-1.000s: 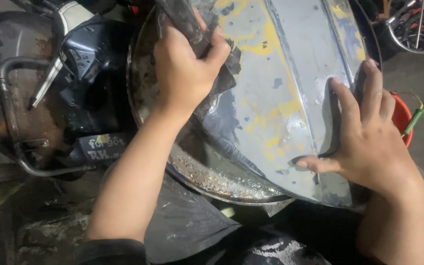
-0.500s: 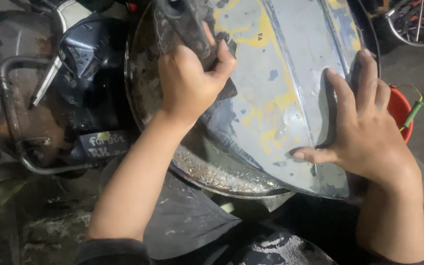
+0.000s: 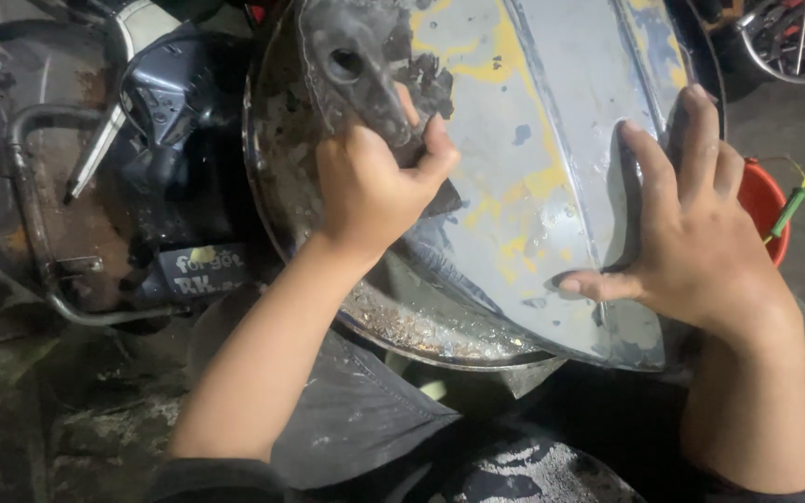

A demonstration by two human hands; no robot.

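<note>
A curved grey body panel [image 3: 533, 140] with worn yellow patches rests tilted in a round metal basin [image 3: 402, 326] that holds murky water. My left hand [image 3: 375, 186] is closed on a dark piece of abrasive sheet [image 3: 440, 200] and presses it against the panel's upper left, beside a grimy dark part with a hole [image 3: 351, 70]. My right hand [image 3: 691, 242] lies flat on the panel's right side, fingers spread, thumb pointing left.
A rusty scooter frame and dark bodywork [image 3: 142, 177] stand at the left. A red bucket [image 3: 761, 200] with a green-ended handle sits behind the right hand. A bicycle wheel [image 3: 794, 37] shows at top right. My dark trousers [image 3: 365, 419] fill the bottom.
My left hand has slid down the panel with the abrasive sheet, uncovering more of the dark part. My right hand stays pressed on the panel.
</note>
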